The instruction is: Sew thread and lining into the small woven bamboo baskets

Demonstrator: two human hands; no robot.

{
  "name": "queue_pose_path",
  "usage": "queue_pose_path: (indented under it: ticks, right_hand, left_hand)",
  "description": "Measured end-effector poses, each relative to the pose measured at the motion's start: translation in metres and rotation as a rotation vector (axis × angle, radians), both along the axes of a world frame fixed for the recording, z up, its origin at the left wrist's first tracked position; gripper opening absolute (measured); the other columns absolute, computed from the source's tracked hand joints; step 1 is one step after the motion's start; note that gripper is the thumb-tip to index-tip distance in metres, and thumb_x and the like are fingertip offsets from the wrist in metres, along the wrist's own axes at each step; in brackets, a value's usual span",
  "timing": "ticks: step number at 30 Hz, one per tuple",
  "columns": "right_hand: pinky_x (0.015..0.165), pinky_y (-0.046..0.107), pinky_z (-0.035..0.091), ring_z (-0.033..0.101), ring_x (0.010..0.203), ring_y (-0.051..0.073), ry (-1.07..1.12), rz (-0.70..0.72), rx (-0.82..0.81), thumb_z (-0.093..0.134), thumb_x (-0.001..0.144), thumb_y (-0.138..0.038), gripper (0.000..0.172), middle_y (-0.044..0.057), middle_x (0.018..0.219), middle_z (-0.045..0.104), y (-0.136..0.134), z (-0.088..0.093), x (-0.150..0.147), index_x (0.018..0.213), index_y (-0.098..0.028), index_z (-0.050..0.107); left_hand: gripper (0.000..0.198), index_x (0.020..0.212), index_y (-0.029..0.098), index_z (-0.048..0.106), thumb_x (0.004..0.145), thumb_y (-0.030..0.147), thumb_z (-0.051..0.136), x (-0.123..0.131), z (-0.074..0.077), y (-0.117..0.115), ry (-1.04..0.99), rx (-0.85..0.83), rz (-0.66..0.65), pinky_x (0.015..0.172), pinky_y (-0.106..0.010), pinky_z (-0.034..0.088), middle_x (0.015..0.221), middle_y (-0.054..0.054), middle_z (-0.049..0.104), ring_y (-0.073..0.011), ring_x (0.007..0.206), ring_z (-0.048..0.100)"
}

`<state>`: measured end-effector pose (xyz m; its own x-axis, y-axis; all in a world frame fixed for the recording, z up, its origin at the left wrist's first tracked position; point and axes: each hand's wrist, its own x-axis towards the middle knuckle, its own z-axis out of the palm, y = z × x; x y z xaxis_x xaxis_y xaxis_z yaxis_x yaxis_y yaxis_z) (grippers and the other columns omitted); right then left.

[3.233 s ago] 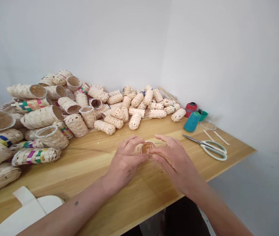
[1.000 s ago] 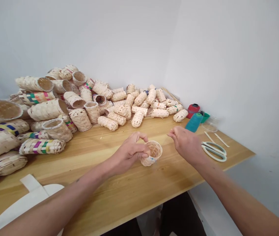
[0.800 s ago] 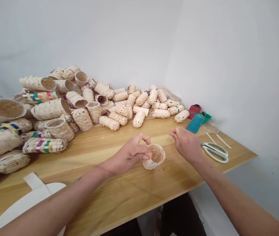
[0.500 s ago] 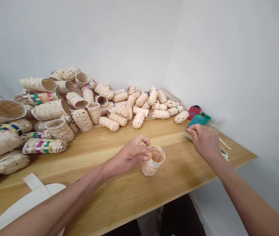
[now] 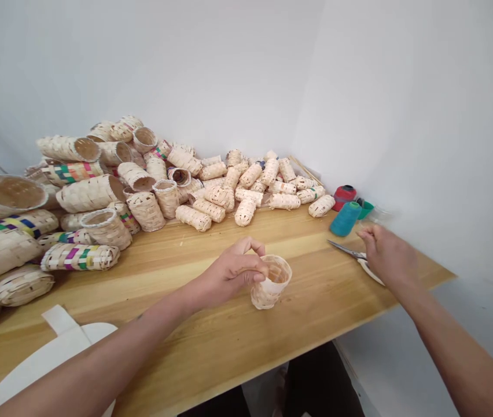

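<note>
A small woven basket (image 5: 268, 292) stands upright near the middle of the table, its round mouth tilted up. My left hand (image 5: 240, 267) pinches its rim from the left, thumb and fingers at the edge. Over the scissors' handles, on the right, my right hand (image 5: 383, 252) is closed in a pinch; what its fingertips hold, if anything, is too small to make out. The scissors (image 5: 345, 249) lie on the table with their blades pointing left.
Many woven baskets (image 5: 146, 211) are piled at the left and back. A teal thread cone (image 5: 345, 219) and a red one (image 5: 344, 197) stand back right, beside a green item (image 5: 365, 209). White flat material (image 5: 42, 359) lies front left. The wooden table (image 5: 212, 353) has a near edge.
My right hand has moved to the right, away from the teal cone, uncovering the scissors' blades. My left hand stays at the basket's rim.
</note>
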<state>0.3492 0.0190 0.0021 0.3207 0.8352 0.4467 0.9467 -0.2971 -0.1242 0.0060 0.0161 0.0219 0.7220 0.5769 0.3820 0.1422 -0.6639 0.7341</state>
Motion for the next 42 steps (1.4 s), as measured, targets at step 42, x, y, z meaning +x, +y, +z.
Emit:
queue_pose_path:
  ticks: [42]
  right_hand:
    - [0.071,0.032,0.046,0.058,0.081,0.019,0.322,0.925,0.124,0.048,0.092,-0.018,0.016,0.003,0.084,0.063,-0.067,0.029,-0.125,0.091,-0.022,0.064]
  left_hand:
    - [0.044,0.122,0.021,0.045,0.082,0.024,0.063,0.013,-0.019,-0.012,-0.247,-0.411,0.022,0.092,-0.032,0.040,0.121,-0.008,0.055,-0.0200,0.109,0.052]
